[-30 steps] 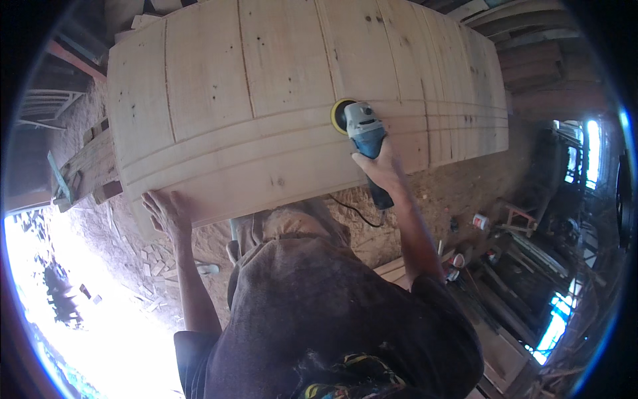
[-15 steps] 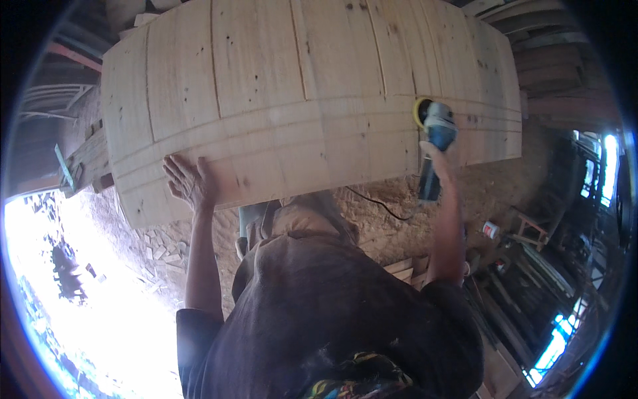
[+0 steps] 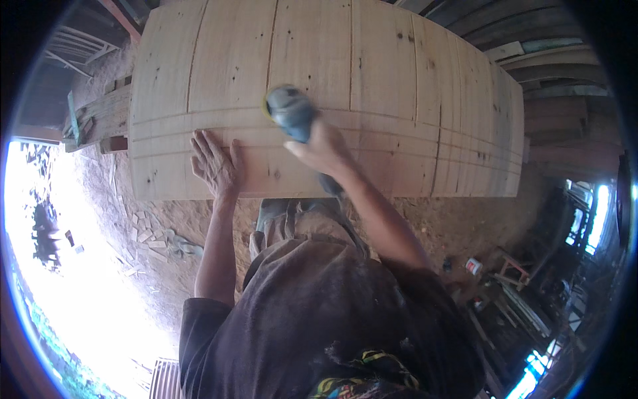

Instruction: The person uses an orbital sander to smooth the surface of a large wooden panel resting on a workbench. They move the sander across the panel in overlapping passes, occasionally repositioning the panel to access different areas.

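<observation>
A large pale wooden panel (image 3: pixel 392 149) with grooves and dark knots lies across the view in front of me. My left hand (image 3: pixel 218 163) rests flat on its near left part, fingers spread. My right hand (image 3: pixel 324 147) is wrapped round the body of a blue and grey angle grinder (image 3: pixel 292 110), slightly blurred by motion. The grinder's head, with a yellowish disc at its left edge, is over the panel's grooved band, near the middle. Whether the disc touches the wood I cannot tell. The tool's rear end is partly hidden under my wrist.
Stacked boards (image 3: pixel 551 120) stand at the right beyond the panel, and more timber (image 3: pixel 106 120) lies at its left. Wood scraps (image 3: pixel 149 233) litter the dirt floor at the left. A small white and red tub (image 3: pixel 473 266) sits on the floor at right, near a wooden frame (image 3: pixel 512 269).
My right hand has carried the grinder from the panel's right side leftward to near its middle. My left hand stays flat on the panel, and the whole view has shifted somewhat.
</observation>
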{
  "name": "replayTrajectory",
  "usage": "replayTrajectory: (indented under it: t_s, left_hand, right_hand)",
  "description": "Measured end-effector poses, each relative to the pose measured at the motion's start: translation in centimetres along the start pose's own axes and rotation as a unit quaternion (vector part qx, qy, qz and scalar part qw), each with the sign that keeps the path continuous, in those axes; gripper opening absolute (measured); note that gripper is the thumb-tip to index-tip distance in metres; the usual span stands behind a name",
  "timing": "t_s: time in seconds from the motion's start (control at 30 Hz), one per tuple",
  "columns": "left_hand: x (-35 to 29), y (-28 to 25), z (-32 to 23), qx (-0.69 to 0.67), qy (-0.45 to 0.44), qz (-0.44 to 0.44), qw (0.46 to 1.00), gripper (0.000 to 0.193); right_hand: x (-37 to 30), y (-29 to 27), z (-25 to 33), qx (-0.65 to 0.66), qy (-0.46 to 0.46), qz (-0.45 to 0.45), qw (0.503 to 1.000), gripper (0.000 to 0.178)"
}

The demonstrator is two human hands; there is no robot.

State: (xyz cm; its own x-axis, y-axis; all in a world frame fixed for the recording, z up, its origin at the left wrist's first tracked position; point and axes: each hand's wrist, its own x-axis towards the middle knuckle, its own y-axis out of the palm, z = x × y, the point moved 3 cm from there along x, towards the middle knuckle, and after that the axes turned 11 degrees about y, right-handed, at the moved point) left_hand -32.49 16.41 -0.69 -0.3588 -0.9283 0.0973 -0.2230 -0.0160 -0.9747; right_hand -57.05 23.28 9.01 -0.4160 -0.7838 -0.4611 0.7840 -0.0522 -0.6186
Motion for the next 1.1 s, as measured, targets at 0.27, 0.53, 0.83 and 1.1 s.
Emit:
replayTrajectory:
  t_s: [0.27,0.53,0.83,1.1]
  left_hand:
    - [0.2,-0.8,-0.6,-0.021,-0.005,-0.001,1.0,0.086]
    - [0.3,0.0,-0.1,0.018,0.005,0.012,1.0,0.087]
    - [0.2,0.7,0.3,0.022,0.008,0.0,1.0,0.086]
    - [0.3,1.1,0.7,0.047,0.002,0.004,0.999,0.086]
  right_hand:
    - [-0.1,-2.2,-1.4,-0.077,0.097,-0.057,0.991,0.064]
    - [-3.5,-10.8,-9.2,-0.044,0.178,-0.132,0.974,0.072]
    - [-5.3,-17.5,-18.5,-0.018,0.184,-0.179,0.966,0.072]
    - [-8.6,-24.9,-27.5,0.02,0.281,-0.228,0.932,0.073]
